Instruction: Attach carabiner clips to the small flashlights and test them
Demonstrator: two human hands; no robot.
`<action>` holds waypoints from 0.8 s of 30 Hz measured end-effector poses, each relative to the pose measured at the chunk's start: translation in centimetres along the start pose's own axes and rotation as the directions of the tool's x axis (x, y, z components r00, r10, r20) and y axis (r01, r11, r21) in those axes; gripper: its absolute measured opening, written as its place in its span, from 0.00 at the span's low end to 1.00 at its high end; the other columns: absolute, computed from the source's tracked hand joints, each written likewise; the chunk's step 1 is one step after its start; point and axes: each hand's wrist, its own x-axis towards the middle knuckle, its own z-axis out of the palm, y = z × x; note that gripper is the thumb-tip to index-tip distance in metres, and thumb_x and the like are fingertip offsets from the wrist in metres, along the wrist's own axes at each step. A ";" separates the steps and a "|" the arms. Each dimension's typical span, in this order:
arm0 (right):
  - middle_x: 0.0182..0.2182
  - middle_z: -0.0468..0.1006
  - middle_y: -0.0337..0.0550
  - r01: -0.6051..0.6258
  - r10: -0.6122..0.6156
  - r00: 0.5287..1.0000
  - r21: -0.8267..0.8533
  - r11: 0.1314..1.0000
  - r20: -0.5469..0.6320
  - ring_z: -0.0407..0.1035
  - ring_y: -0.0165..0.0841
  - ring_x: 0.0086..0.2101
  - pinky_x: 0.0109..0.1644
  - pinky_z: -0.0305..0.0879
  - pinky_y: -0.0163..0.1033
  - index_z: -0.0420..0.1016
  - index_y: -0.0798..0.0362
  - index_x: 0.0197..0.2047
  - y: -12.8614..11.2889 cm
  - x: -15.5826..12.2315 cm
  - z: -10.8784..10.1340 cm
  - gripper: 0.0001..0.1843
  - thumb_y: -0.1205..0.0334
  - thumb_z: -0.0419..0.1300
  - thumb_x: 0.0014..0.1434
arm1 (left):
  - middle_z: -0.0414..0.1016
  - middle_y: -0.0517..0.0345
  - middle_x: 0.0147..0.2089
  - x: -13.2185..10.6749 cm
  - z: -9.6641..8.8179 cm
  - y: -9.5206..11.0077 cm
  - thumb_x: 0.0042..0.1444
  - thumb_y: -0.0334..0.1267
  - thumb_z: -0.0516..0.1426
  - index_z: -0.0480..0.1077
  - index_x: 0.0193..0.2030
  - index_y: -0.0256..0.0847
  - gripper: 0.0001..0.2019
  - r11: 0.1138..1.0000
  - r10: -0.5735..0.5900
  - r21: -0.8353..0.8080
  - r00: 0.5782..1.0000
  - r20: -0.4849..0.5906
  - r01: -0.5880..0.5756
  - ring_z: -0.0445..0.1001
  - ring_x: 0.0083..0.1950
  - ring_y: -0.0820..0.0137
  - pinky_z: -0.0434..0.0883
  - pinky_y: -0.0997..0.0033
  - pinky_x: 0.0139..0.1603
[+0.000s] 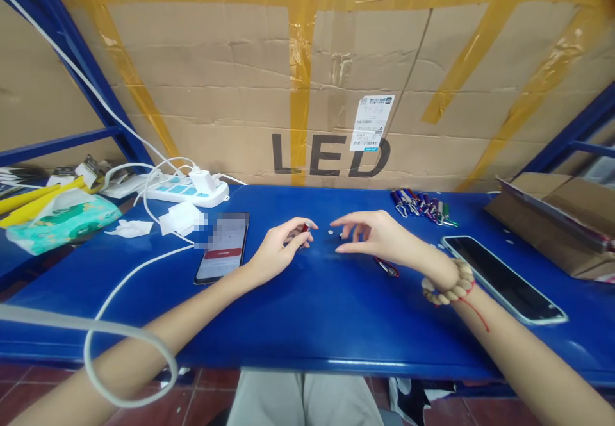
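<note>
My left hand (278,250) is closed, with a small red metal tube (305,228) pinched between thumb and fingers. Most of the tube is hidden by the fingers. To its right, my right hand (368,232) is open above the table, thumb and fingers apart and pointing toward the left hand. A tiny dark piece (341,236) shows between these fingers; whether it touches them I cannot tell. Beneath the right wrist lies a red carabiner clip (387,268), partly covered by the hand. A small white disc (330,232) sits between the hands.
Several coloured metal tubes with carabiners (423,207) lie at the back right. A dark-screened phone (504,278) and cardboard box (552,221) are right. Leftward are a lit phone (223,250), power strip (187,189), tissue pack (65,221) and a looping white cable (129,333).
</note>
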 end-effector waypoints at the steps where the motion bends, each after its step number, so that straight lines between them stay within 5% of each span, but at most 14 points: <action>1: 0.32 0.77 0.43 -0.020 0.021 0.998 -0.030 0.999 0.062 0.69 0.27 0.25 0.29 0.66 0.32 0.77 0.54 0.45 0.6 0.0 -0.2 0.23 0.52 0.68 0.46 | 0.72 0.56 0.36 0.0 -0.1 0.0 0.59 0.40 0.51 0.69 0.45 0.39 0.11 1.000 0.005 -0.013 1.000 0.004 -0.005 0.74 0.37 0.70 0.71 0.69 0.43; 3: 0.34 0.76 0.44 -0.038 0.048 0.992 -0.081 0.996 0.121 0.69 0.27 0.25 0.30 0.66 0.32 0.77 0.54 0.45 1.7 0.0 -0.2 0.24 0.53 0.69 0.45 | 0.72 0.55 0.38 0.0 -0.2 0.0 0.59 0.41 0.51 0.68 0.45 0.39 0.11 0.999 0.025 -0.027 1.000 0.011 -0.024 0.73 0.40 0.69 0.71 0.68 0.45; 7: 0.36 0.76 0.46 -0.059 0.067 0.996 -0.133 0.989 0.051 0.68 0.29 0.27 0.33 0.67 0.35 0.75 0.55 0.49 3.4 0.4 0.9 0.24 0.54 0.66 0.50 | 0.72 0.55 0.38 0.0 0.0 -0.1 0.60 0.40 0.51 0.68 0.44 0.39 0.10 0.999 0.032 -0.019 0.999 0.016 -0.032 0.73 0.42 0.69 0.70 0.67 0.48; 16: 0.30 0.79 0.45 -0.133 0.108 0.985 -0.192 0.972 -0.134 0.72 0.31 0.28 0.34 0.67 0.34 0.79 0.57 0.34 5.7 0.7 1.4 0.07 0.64 0.61 0.56 | 0.71 0.56 0.37 -0.1 0.3 0.2 0.60 0.39 0.51 0.68 0.44 0.39 0.10 0.999 -0.001 -0.040 0.999 0.043 0.003 0.73 0.41 0.70 0.70 0.68 0.47; 21: 0.26 0.80 0.43 -0.154 0.112 0.961 -0.150 0.977 -0.254 0.73 0.32 0.26 0.33 0.67 0.35 0.79 0.56 0.30 4.5 0.7 1.1 0.08 0.60 0.63 0.54 | 0.73 0.57 0.38 -0.3 0.5 0.4 0.58 0.39 0.53 0.69 0.43 0.40 0.09 0.999 -0.011 -0.035 0.998 0.056 0.013 0.73 0.40 0.71 0.70 0.70 0.46; 24: 0.28 0.81 0.42 -0.056 0.045 0.928 -0.021 0.998 -0.370 0.74 0.32 0.28 0.35 0.69 0.34 0.80 0.55 0.31 1.9 0.4 1.6 0.08 0.59 0.63 0.55 | 0.74 0.57 0.37 -0.3 0.8 0.5 0.57 0.39 0.54 0.70 0.44 0.39 0.10 0.999 -0.042 -0.017 0.996 0.080 0.043 0.74 0.37 0.72 0.71 0.71 0.44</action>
